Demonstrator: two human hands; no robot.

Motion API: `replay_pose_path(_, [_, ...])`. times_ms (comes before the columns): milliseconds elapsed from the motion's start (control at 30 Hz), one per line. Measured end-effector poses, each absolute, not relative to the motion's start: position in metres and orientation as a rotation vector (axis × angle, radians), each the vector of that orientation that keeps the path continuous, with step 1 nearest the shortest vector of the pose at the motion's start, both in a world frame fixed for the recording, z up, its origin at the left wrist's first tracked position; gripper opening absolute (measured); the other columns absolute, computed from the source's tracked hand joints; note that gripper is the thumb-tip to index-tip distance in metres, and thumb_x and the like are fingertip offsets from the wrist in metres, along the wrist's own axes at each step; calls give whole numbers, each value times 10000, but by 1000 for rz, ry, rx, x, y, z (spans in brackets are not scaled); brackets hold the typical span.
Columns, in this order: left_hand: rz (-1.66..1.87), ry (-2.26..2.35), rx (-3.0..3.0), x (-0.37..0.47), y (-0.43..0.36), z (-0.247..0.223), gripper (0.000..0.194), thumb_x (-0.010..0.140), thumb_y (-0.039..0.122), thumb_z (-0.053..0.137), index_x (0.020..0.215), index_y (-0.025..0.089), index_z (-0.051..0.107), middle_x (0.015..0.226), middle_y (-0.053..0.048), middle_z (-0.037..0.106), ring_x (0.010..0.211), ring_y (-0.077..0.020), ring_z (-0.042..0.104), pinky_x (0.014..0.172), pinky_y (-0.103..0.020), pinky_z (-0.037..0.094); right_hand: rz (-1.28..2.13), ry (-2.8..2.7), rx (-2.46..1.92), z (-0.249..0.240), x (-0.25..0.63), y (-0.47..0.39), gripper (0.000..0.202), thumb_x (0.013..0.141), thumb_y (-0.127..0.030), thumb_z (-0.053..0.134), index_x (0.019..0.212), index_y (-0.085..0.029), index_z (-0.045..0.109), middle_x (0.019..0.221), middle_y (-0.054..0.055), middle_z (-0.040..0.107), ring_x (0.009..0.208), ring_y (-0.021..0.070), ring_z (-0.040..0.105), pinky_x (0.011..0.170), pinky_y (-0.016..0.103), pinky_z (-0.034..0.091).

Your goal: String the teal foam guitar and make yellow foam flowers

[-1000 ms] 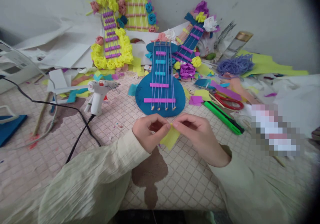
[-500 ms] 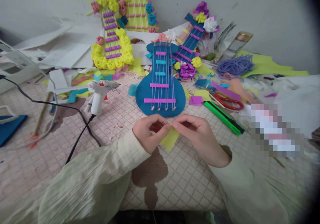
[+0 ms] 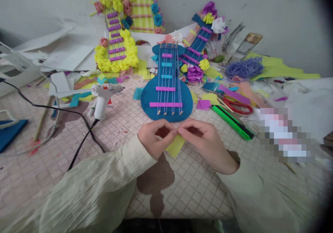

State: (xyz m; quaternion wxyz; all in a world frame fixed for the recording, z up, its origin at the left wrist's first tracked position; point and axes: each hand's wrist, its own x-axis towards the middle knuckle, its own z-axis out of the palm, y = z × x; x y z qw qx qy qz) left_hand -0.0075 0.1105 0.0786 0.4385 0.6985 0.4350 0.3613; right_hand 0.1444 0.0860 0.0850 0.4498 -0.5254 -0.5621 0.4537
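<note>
Between my two hands is a small piece of yellow paper [image 3: 176, 147], pinched along its top edge and hanging down over the table. My left hand [image 3: 156, 137] holds it with thumb and forefinger, and my right hand [image 3: 205, 141] pinches it from the other side, the fingertips nearly meeting. Just beyond the fingers lies a blue paper guitar [image 3: 148, 99] with purple and light-blue strips and several pale strings. The paper's pinched edge is mostly hidden by the fingertips.
A white glue gun [image 3: 101, 104] with a black cord stands to the left. On the right lie a green utility knife [image 3: 231, 122], red-handled scissors [image 3: 239, 106] and a bundle of purple string [image 3: 245, 67]. Flower-trimmed paper guitars [image 3: 117, 40] lean at the back among paper scraps.
My right fingertips have shifted slightly left and closer to the left ones along the yellow paper's top edge. The other things stay where they were.
</note>
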Motion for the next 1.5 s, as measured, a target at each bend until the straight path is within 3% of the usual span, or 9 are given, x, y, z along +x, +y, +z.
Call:
replay_pose_path(500, [920, 1100, 1771, -9, 112, 79, 150, 736, 253, 535, 664, 135, 594, 589, -19, 616, 512, -95, 553, 486, -195, 466, 1172, -1319, -1341, 82, 146, 86, 105, 729, -294, 617, 704, -193, 630, 684, -10, 590, 636, 111, 516, 564, 241, 413])
replay_pose_path(733, [834, 1061, 1669, -6, 108, 80, 247, 678, 327, 592, 807, 117, 596, 703, -52, 634, 563, -125, 571, 515, -243, 492, 1260, -1180, -1263, 79, 147, 88, 102, 721, -300, 622, 708, -198, 632, 713, -7, 596, 677, 119, 523, 614, 253, 418])
replay_pose_path(1100, [758, 992, 1588, -6, 109, 79, 177, 678, 298, 522, 649, 125, 550, 557, -13, 545, 484, -101, 485, 453, -229, 419, 1324, -1153, -1237, 79, 149, 88, 109, 723, -292, 625, 666, -199, 628, 646, -22, 543, 614, 99, 461, 556, 238, 360])
replay_pose_path(1233, [769, 981, 1477, -4, 110, 80, 179, 647, 311, 543, 623, 136, 514, 525, 10, 501, 452, -85, 452, 416, -210, 384, 1269, -1087, -1219, 77, 148, 89, 90, 719, -277, 633, 673, -199, 623, 689, -19, 559, 672, 104, 485, 611, 240, 382])
replay_pose_path(1400, [854, 1046, 1421, -6, 114, 82, 168, 670, 305, 525, 647, 139, 518, 534, 14, 509, 456, -87, 485, 425, -209, 423, 1244, -1097, -1245, 76, 150, 91, 114, 733, -291, 607, 677, -192, 607, 658, -18, 534, 630, 107, 478, 587, 250, 389])
replay_pose_path(1500, [829, 1064, 1516, -8, 114, 83, 162, 678, 293, 514, 639, 137, 530, 535, 5, 522, 457, -92, 493, 410, -205, 427, 1240, -1228, -1238, 80, 149, 88, 111, 741, -304, 589, 778, -201, 609, 738, -3, 565, 682, 123, 509, 605, 260, 410])
